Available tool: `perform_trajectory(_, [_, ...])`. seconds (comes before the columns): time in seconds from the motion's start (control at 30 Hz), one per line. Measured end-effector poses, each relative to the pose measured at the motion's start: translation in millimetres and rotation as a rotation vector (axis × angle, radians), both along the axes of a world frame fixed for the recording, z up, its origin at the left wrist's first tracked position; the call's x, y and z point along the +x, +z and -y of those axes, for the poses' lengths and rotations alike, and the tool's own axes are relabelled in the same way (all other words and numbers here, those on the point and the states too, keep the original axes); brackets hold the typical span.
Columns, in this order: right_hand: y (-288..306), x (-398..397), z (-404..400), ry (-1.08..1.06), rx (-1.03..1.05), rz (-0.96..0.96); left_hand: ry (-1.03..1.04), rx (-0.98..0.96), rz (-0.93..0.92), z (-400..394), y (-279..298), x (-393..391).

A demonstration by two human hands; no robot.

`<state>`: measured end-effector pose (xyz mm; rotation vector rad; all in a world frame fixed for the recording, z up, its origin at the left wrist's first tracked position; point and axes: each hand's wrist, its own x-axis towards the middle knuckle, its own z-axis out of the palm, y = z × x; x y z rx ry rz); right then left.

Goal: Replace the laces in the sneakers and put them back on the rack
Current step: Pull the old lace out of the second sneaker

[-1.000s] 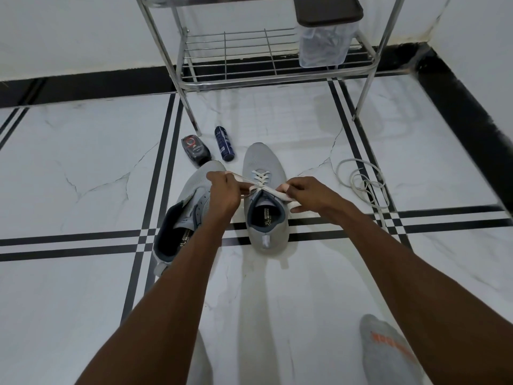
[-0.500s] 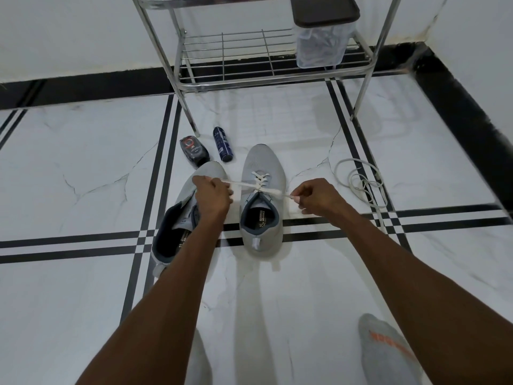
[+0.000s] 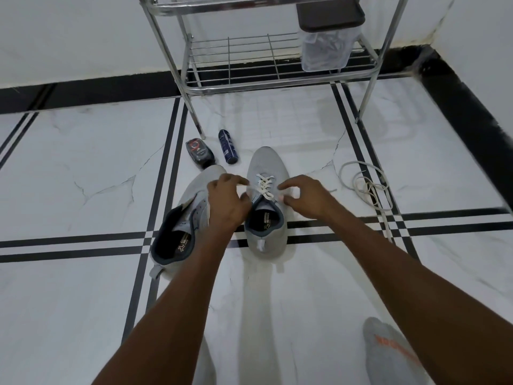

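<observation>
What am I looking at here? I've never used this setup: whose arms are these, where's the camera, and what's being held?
No machine: the camera sits on a person's head, looking down at their own arms. On the tiled floor stand two grey sneakers. The left hand and right hand pinch the white lace ends over the laced sneaker. The other sneaker shows no lace. A loose lace lies to the right; two small bottles lie near the metal rack.

A white marble-look floor [image 3: 83, 301] crossed by black stripes carries two grey sneakers [image 3: 266, 201], a loose white lace [image 3: 366, 187], a dark blue can [image 3: 227, 146] lying flat, what may be a polish bottle [image 3: 200, 154], and the metal rack [image 3: 266, 68]
</observation>
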<state>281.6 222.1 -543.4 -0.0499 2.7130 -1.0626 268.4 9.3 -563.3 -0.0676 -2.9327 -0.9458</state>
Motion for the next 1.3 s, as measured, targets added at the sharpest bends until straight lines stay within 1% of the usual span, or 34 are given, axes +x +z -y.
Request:
perform_trajectory(0.07, [1, -1, 14, 0.024, -0.001, -0.009, -0.084, 0.029, 0.055, -1, -10, 0])
perform_trajectory(0.17, [5, -1, 18, 0.012, -0.019, -0.039, -0.130, 0.088, 0.027, 2, -9, 0])
perform_trajectory(0.23, [5, -3, 14, 0.035, -0.021, -0.052, -0.165, 0.084, 0.001, 3, -4, -2])
perform_trajectory(0.3, [7, -3, 12, 0.075, -0.016, -0.050, -0.188, 0.073, 0.018, 0, 0, -4])
perform_trajectory(0.37, [7, -4, 9, 0.088, -0.008, -0.018, -0.154, 0.036, 0.025, -1, 5, -4])
perform_trajectory(0.4, [7, -5, 7, 0.050, 0.001, -0.017, -0.109, 0.035, 0.011, 0, 7, -4])
perform_trajectory(0.43, [4, -5, 3, -0.033, 0.015, -0.035, -0.036, 0.050, -0.002, 3, 7, -3])
perform_trajectory(0.53, [2, -6, -14, -0.503, 0.090, -0.121, 0.271, 0.054, 0.021, 15, 11, 6])
perform_trajectory(0.57, [1, -6, -19, -0.589, 0.105, -0.119, 0.341, 0.057, 0.022, 18, 14, 10])
perform_trajectory(0.6, [0, -5, -20, -0.600, 0.121, -0.090, 0.369, 0.071, 0.013, 18, 15, 17])
perform_trajectory(0.63, [1, -3, -19, -0.572, 0.138, -0.058, 0.359, 0.094, -0.014, 16, 18, 23])
perform_trajectory(0.7, [6, 1, -10, -0.491, 0.167, -0.113, 0.296, 0.150, -0.064, 5, 21, 34])
perform_trajectory(0.73, [11, 3, -4, -0.442, 0.146, -0.157, 0.274, 0.175, -0.061, -3, 22, 38])
perform_trajectory(0.77, [14, 4, 3, -0.387, 0.105, -0.133, 0.245, 0.186, -0.031, -10, 23, 41])
perform_trajectory(0.8, [17, 4, 10, -0.314, 0.080, -0.033, 0.206, 0.187, -0.008, -17, 22, 43])
perform_trajectory(0.87, [22, 5, 24, -0.161, 0.114, 0.194, 0.117, 0.186, 0.024, -24, 20, 45])
perform_trajectory(0.9, [22, 5, 29, -0.134, 0.140, 0.240, 0.083, 0.176, 0.042, -26, 19, 44])
perform_trajectory(0.93, [21, 5, 33, -0.135, 0.156, 0.238, 0.049, 0.156, 0.052, -26, 18, 41])
perform_trajectory(1.0, [17, 6, 39, -0.133, 0.179, 0.144, -0.011, 0.096, 0.058, -25, 15, 36])
perform_trajectory(1.1, [7, 11, 45, -0.131, 0.217, 0.014, -0.017, 0.012, 0.057, -25, 10, 29])
perform_trajectory(1.17, [2, 12, 44, -0.090, 0.210, -0.024, -0.018, -0.013, 0.039, -24, 7, 24])
perform_trajectory(1.23, [0, 10, 35, -0.077, 0.126, 0.003, -0.040, -0.033, 0.037, -23, 6, 22])
perform_trajectory(1.3, [3, 7, 23, -0.110, -0.014, 0.044, -0.050, -0.007, 0.039, -22, 5, 22])
